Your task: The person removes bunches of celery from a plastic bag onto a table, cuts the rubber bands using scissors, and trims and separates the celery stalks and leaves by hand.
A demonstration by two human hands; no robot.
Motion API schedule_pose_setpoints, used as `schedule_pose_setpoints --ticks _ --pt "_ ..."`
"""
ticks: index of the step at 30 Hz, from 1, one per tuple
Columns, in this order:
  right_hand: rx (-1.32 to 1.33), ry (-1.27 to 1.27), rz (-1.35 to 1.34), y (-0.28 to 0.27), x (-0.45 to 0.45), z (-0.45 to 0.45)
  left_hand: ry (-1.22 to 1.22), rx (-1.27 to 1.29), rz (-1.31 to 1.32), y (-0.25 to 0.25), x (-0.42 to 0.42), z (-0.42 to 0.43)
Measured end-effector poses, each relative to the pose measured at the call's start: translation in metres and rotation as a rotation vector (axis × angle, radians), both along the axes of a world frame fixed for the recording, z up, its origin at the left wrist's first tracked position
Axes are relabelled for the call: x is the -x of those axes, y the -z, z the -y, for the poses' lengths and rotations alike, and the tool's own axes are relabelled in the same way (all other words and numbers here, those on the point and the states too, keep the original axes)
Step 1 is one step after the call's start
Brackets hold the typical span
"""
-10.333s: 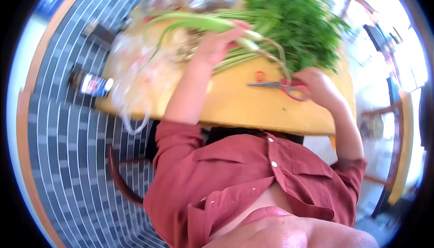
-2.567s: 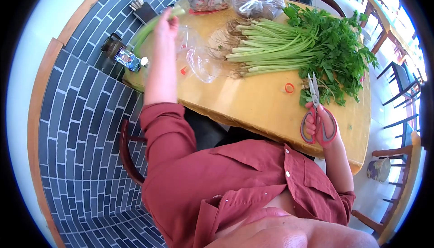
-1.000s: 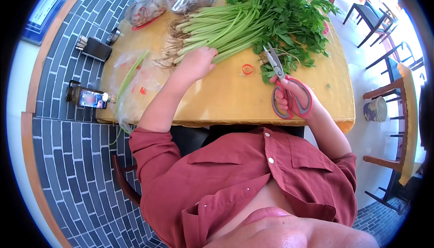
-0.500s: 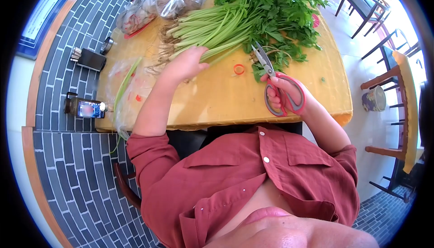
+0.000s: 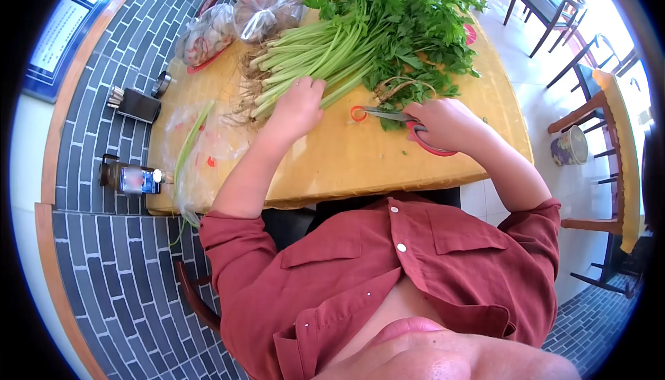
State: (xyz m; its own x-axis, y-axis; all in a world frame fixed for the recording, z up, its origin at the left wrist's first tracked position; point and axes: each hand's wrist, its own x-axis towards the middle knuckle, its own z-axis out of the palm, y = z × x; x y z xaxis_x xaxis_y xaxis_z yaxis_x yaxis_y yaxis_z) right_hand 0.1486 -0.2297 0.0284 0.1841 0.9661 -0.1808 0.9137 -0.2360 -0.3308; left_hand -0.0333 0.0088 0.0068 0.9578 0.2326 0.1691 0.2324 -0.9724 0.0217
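Observation:
A large bunch of celery (image 5: 322, 54) lies across the far part of the table, with its roots to the left and its leaves to the right. My left hand (image 5: 300, 106) is at the near edge of the bunch, its fingers curled onto the stalks; their tips are partly hidden. My right hand (image 5: 447, 125) grips a pair of scissors (image 5: 391, 113) by the red handles. The blades point left, low over the table. By their tips is a small orange-red ring (image 5: 358, 113). Rooty trimmings and leaves (image 5: 405, 89) lie just beyond the blades.
The table (image 5: 360, 165) has a yellow cover. Filled plastic bags (image 5: 267, 13) sit at the far left. A clear plastic sheet (image 5: 201, 165) with a loose stalk (image 5: 190, 146) lies at the left edge. A jar (image 5: 131, 178) stands by the brick wall. Chairs are at right.
My right hand has turned the scissors from pointing up to pointing left, with the blades lower. My left hand has moved slightly right, and its fingers have curled onto the stalks.

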Motion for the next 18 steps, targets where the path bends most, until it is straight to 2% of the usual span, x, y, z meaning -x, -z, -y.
schedule_pose_setpoints --ticks 3,8,11,14,18 --pt "0.006 0.071 0.080 0.004 -0.006 -0.005 -0.021 -0.010 -0.009 0.007 -0.005 0.000" --pt "-0.047 0.053 -0.029 0.012 -0.037 -0.008 -0.072 0.012 -0.158 0.011 -0.016 -0.005" --pt "-0.082 0.056 -0.042 0.017 -0.040 -0.007 -0.099 0.044 -0.158 0.006 -0.019 0.000" --pt "-0.129 0.040 -0.056 0.024 -0.043 -0.005 -0.220 0.115 -0.042 0.000 -0.019 -0.002" --pt "-0.146 0.031 -0.071 0.026 -0.045 -0.004 -0.140 0.077 0.130 -0.034 -0.012 -0.021"
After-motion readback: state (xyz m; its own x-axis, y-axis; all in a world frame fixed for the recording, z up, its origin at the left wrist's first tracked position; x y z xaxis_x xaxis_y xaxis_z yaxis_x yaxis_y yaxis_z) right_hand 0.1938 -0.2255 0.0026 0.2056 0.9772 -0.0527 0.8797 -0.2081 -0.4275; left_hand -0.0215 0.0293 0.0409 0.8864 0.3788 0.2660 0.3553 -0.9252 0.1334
